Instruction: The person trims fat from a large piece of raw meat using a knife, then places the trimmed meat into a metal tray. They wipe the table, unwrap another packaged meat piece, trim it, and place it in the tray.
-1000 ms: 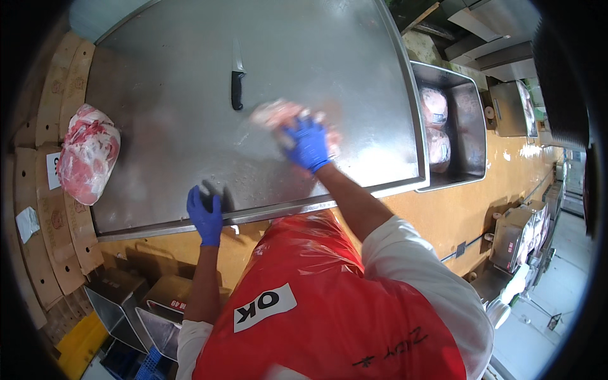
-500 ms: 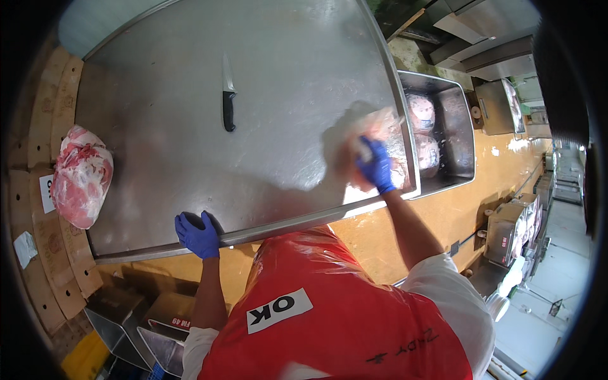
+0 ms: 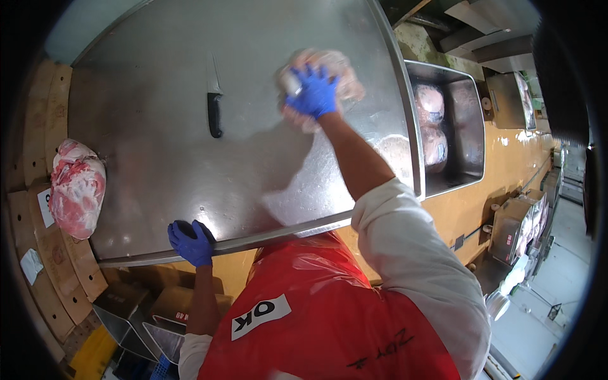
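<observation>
My right hand [image 3: 315, 94], in a blue glove, lies over a crumpled, pale pinkish, translucent sheet [image 3: 347, 75] on the metal table [image 3: 152, 126]. Motion blurs the sheet, so whether it is plastic or cloth I cannot tell. The hand grips it from above with its fingers spread, and a white bit shows beside the thumb. At the table's near edge my gloved left hand [image 3: 192, 243] rests open, fingers apart, holding nothing. A knife [image 3: 215, 114] with a black handle lies left of the sheet, blade pointing away from me.
A large raw meat cut [image 3: 78, 189] sits at the table's left edge, against cardboard boxes [image 3: 47, 120]. Beyond the right rim stands a metal tub [image 3: 465, 126] with round meat pieces [image 3: 430, 104]. More metal bins [image 3: 123, 307] are below left.
My right hand has swept left and away from me with the sheet, from the right rim toward mid-table. My left hand stays at the near edge.
</observation>
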`<state>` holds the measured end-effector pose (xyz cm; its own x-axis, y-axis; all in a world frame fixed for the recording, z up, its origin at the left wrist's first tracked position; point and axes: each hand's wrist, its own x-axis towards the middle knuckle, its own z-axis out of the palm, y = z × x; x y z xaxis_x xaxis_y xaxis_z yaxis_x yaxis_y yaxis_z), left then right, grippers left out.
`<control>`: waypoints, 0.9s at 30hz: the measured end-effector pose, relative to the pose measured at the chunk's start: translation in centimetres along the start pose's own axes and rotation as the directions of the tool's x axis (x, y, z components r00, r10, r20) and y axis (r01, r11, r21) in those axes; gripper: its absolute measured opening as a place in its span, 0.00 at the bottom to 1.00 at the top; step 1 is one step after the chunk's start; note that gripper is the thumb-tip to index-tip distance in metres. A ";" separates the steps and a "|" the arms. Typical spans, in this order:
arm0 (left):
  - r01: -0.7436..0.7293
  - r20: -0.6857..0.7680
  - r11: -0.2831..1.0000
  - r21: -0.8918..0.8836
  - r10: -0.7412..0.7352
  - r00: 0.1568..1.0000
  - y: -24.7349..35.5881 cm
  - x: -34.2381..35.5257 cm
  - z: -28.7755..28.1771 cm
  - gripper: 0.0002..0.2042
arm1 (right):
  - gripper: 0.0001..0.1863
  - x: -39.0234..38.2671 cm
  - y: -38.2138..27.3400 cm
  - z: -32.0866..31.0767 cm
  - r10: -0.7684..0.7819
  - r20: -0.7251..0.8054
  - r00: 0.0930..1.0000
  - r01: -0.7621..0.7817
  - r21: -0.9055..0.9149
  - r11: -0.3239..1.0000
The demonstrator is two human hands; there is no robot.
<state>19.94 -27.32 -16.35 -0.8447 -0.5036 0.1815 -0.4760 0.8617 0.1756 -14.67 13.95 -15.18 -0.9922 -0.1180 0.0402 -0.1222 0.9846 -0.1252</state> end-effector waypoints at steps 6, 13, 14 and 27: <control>-0.011 0.006 1.000 0.019 0.011 1.000 -0.5 -0.3 0.3 0.33 | 0.44 -6.8 18.3 -1.2 0.439 -0.156 0.885 -0.444 0.003 0.896; 0.022 0.029 0.999 0.042 -0.023 0.999 -0.2 -0.5 0.2 0.34 | 0.31 -31.1 21.2 -4.6 0.299 -0.131 0.945 -0.303 -0.014 0.953; 0.009 0.028 1.000 0.029 -0.010 1.000 -0.1 -0.6 0.3 0.34 | 0.30 -33.0 21.7 -5.2 0.369 -0.141 0.919 -0.375 -0.022 0.927; -0.010 0.060 0.979 -0.203 0.023 0.998 -2.3 -0.8 0.0 0.35 | 0.27 -30.5 -1.2 -15.4 0.212 -0.315 0.925 -0.079 0.387 0.918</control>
<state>21.71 -28.84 -16.91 -0.8684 -0.4792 0.1273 -0.4077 0.8362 0.3668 16.11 18.40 -1.02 -0.9361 0.1406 0.3225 -0.0433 0.8636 -0.5023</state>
